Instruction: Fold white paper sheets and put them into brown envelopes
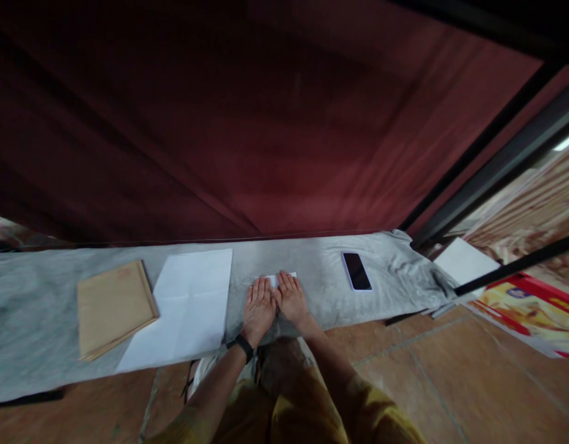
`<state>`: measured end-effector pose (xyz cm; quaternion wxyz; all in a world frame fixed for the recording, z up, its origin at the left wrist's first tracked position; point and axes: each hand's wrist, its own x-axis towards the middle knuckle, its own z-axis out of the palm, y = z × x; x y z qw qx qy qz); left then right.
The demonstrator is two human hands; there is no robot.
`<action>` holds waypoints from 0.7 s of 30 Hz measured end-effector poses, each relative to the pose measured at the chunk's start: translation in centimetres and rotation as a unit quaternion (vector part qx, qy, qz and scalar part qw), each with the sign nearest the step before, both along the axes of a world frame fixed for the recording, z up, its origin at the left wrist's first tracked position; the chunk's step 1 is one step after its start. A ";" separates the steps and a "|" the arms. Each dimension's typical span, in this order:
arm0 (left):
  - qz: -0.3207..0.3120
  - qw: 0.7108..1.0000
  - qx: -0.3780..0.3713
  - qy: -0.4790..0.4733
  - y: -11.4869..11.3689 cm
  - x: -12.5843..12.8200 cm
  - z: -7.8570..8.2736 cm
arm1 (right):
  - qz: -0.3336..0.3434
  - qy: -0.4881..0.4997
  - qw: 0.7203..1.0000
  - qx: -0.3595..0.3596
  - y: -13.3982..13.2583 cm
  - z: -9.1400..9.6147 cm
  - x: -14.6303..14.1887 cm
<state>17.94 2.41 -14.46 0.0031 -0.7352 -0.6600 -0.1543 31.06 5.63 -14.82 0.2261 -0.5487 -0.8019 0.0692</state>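
Note:
Both my hands lie flat, side by side, on a small piece of white paper (pixel 272 281) on the grey cloth. My left hand (pixel 259 308), with a black band on its wrist, has its fingers stretched out away from me. My right hand (pixel 291 299) rests beside it, palm down, and the thumbs nearly meet. Most of the paper is hidden under the fingers; only its far edge shows, so I cannot tell whether it is folded. Left of my hands is a large white sheet of paper (pixel 192 302) with faint creases.
A stack of brown envelopes (pixel 113 305) overlaps the white sheet's left edge. A phone (pixel 357 271) lies to the right on the grey cloth (pixel 321 259). Behind the narrow table hangs a dark red curtain (pixel 266 154). A colourful box (pixel 534 311) and dark metal bars stand at right.

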 end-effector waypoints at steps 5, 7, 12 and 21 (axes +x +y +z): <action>0.009 1.000 0.020 -0.006 -0.1 0.0 -0.2 | -0.027 -0.041 0.999 0.016 -0.1 -0.4 2.3; 0.016 1.000 0.020 0.005 -0.2 0.0 -0.2 | -0.038 -0.055 0.997 0.026 -0.1 -0.5 2.9; 0.039 0.999 -0.001 0.033 -0.8 -0.3 -0.1 | -0.048 -0.083 0.994 0.043 -0.1 -0.8 4.0; 0.055 0.998 -0.004 0.016 -1.5 -0.6 0.0 | -0.049 -0.112 0.992 0.030 -0.5 -0.2 6.5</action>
